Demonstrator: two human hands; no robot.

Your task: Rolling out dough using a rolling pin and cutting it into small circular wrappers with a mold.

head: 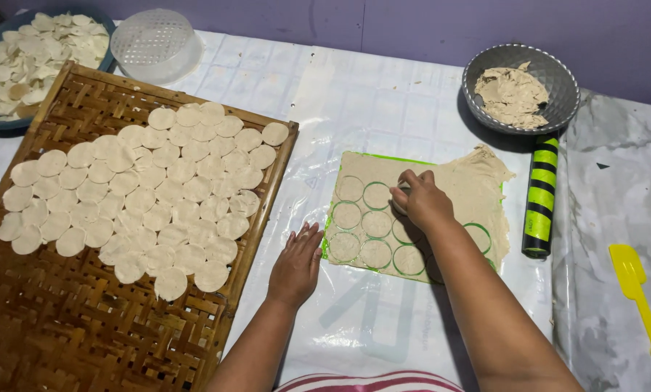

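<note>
A thin sheet of beige dough lies on a green mat on the plastic-covered table, with several round cuts in it. My right hand is closed over a small round cutter, mostly hidden under the fingers, pressing on the dough near the sheet's middle. My left hand lies flat, fingers together, on the table just left of the mat's near corner, holding nothing.
A woven bamboo tray at left carries several cut dough rounds. Behind it are a blue plate of rounds and a white plastic strainer. A grey bowl of dough scraps, a green-black rolling pin and a yellow spatula lie right.
</note>
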